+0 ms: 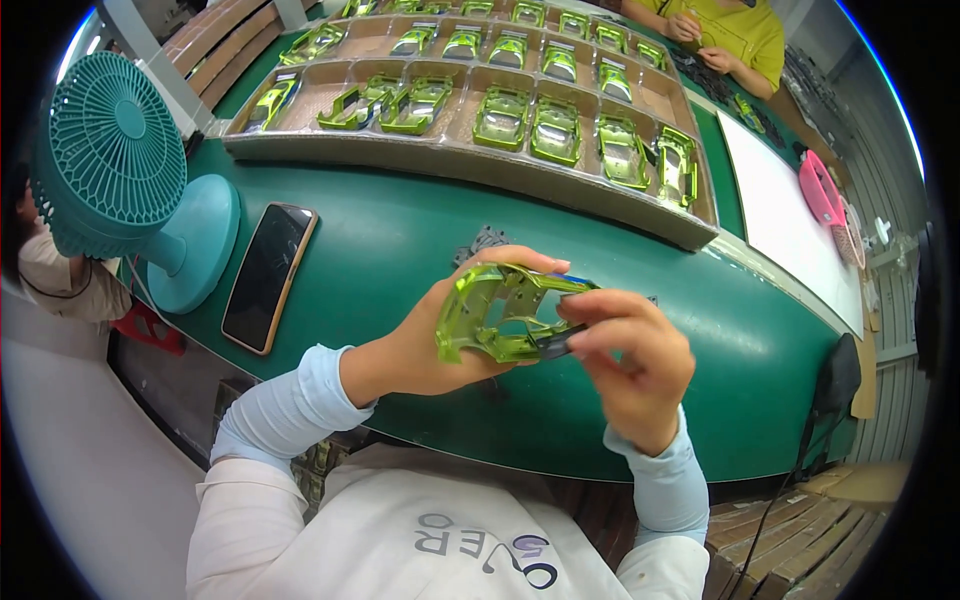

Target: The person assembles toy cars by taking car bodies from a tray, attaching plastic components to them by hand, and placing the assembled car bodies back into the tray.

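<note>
My left hand [425, 335] is wrapped round a glossy lime-green toy car body shell [462, 305], its hollow underside facing me, above the table. At the shell's right end my right hand [640, 360] pinches a small black plastic part [556, 344] between thumb and fingers. That part touches the shell; whether it is seated cannot be told. Just beyond my left hand, some small dark grey plastic parts [485, 240] lie on the green table [400, 215], partly hidden by the hand.
A cardboard tray [450, 165] with clear compartments holds several green car shells at the back. A phone [268, 275] and teal fan [125, 160] stand left. On the right are a white board [790, 220], pink basket [820, 190] and black cable [800, 455]. Another person [730, 40] works far right.
</note>
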Tool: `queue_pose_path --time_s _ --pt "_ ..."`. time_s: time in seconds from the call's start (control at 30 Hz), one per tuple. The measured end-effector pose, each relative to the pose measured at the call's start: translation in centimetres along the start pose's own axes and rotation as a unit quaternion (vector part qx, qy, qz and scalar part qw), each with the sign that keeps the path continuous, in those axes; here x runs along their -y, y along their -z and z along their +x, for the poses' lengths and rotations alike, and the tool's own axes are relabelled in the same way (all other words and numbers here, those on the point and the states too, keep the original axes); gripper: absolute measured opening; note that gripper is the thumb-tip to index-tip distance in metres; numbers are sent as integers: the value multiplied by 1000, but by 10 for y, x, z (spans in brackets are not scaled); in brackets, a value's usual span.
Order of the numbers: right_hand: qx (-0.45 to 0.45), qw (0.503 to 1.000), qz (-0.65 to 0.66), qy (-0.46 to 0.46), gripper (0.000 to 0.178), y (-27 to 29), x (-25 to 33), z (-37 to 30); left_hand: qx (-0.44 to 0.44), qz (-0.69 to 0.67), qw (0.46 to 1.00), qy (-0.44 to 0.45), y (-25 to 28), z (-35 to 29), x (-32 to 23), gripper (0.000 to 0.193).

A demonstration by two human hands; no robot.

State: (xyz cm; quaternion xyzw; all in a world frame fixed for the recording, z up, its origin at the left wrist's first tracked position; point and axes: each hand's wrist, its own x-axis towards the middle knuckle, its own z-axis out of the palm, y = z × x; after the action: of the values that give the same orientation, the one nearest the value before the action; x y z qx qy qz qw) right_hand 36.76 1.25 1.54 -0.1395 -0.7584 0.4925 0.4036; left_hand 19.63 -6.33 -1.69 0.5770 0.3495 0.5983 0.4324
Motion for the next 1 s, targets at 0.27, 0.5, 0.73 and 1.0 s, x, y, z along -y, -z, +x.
queue_pose_path --time_s 0.27,0.5,0.73,1.0 --pt "33 964 -204 169 25 -13 -7 -9 44 79 993 -79 3 -1 1 68" --pt "33 958 -219 181 24 -16 -6 -10 65 115 987 -87 6 0 -2 72" --pt "116 941 -230 218 31 -10 -6 -1 42 120 989 -71 9 -2 1 73" --pt "191 977 -88 35 28 1 -5 1 26 192 980 44 3 -5 -6 69"
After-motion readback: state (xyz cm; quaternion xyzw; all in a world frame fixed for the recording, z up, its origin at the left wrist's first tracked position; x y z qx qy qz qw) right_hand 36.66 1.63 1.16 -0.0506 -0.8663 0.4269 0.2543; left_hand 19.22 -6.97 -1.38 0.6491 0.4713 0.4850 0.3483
